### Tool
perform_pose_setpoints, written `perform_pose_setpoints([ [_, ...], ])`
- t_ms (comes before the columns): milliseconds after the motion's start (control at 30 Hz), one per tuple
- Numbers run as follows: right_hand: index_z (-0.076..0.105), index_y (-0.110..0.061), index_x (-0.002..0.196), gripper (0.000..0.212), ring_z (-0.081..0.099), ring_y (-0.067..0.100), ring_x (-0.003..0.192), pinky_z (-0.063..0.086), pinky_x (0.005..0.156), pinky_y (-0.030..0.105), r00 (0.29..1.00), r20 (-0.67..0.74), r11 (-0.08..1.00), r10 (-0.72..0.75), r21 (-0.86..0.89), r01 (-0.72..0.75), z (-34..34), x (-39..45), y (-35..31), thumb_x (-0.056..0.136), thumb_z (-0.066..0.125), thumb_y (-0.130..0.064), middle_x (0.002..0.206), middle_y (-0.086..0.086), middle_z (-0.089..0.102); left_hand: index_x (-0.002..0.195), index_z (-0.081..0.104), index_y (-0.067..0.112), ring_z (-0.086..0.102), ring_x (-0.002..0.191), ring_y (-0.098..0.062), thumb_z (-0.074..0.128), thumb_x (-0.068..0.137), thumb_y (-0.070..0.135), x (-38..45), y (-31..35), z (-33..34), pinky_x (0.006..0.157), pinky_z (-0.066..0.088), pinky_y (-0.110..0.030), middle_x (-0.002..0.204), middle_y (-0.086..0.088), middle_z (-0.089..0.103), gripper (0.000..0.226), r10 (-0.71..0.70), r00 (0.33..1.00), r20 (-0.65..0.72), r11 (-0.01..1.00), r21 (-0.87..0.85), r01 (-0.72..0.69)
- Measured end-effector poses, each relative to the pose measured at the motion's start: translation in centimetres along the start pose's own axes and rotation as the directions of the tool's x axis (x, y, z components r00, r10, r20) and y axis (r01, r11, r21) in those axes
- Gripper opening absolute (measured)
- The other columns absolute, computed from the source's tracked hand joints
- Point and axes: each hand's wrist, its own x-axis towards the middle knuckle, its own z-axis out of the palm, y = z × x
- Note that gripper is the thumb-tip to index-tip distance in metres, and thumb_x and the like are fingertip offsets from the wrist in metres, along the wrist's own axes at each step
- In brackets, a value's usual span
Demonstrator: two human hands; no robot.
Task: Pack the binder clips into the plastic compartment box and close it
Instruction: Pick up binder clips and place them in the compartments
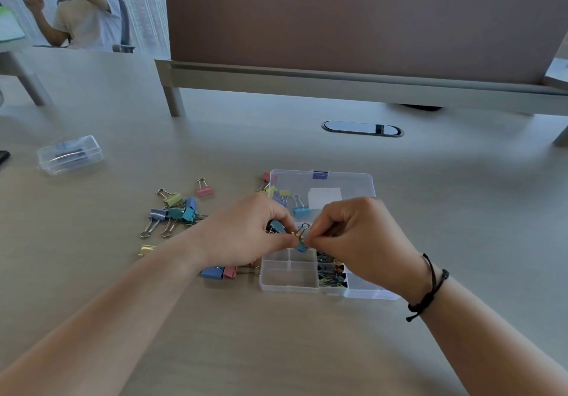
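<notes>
Both hands, left [246,236] and right [353,236], pinch a small blue clip [301,246]; no writing legible.

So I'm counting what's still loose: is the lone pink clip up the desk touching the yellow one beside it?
Apart. The head view shows bare desk between the pink clip and the yellow clip.

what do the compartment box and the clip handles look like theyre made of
Compartment box: clear, glossy plastic by the look; the table shows through its walls and dividers.
Clip handles: apparently bent metal wire, silvery and shiny, on coloured painted-looking binder clips.
</notes>
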Motion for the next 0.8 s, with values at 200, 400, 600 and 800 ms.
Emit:
perform_pose_setpoints([
  [200,0.074,-0.010,0.066,0.012,0.070,0.017,0.063,0.061,0.068,0.036,0.997,0.046,0.990,0.057,0.128,-0.062,-0.7,0.2,-0.2,0.073,0.082,-0.005,0.069,-0.001,0.074,0.096,0.072,0.031,0.033,0.039,-0.007,0.068,0.090,0.039,-0.5,0.7,-0.1,0.043,0.031,-0.016,0.047,0.009,0.048,0.011,0.008,1.000,0.008,0.999,-0.038,-0.007],
  [400,0.072,-0.003,0.068,0.013,0.072,0.021,0.066,0.061,0.069,0.038,0.999,0.019,0.981,0.046,0.190,-0.049,-0.8,0.3,-0.1,0.071,0.084,-0.004,0.070,0.005,0.074,0.101,0.068,0.023,0.045,0.037,0.000,0.064,0.094,0.036,-0.8,1.1,-0.3,0.044,0.036,-0.011,0.045,0.029,0.052,0.015,-0.027,0.999,0.018,1.000,-0.006,0.028],
  [600,0.076,-0.016,0.069,0.011,0.060,-0.002,0.057,0.043,0.058,0.008,0.999,0.041,0.998,-0.024,0.052,0.022,0.0,-0.1,-0.4,0.073,0.083,-0.008,0.065,-0.009,0.070,0.102,0.068,0.019,0.044,0.036,0.003,0.063,0.095,0.035,-0.8,1.3,-0.5,0.041,0.033,-0.009,0.041,0.034,0.048,0.019,-0.051,0.997,-0.053,0.999,-0.012,0.050],
  [800,0.078,-0.026,0.074,0.013,0.057,-0.001,0.075,0.038,0.064,0.006,0.994,0.048,0.965,-0.097,-0.240,0.106,0.0,-0.1,-0.5,0.076,0.079,-0.013,0.061,-0.020,0.060,0.101,0.069,0.022,0.048,0.054,0.023,0.062,0.096,0.036,-0.6,0.7,-0.3,0.050,0.036,-0.002,0.060,0.022,0.052,0.017,-0.061,0.997,-0.045,0.997,0.041,0.063],
])
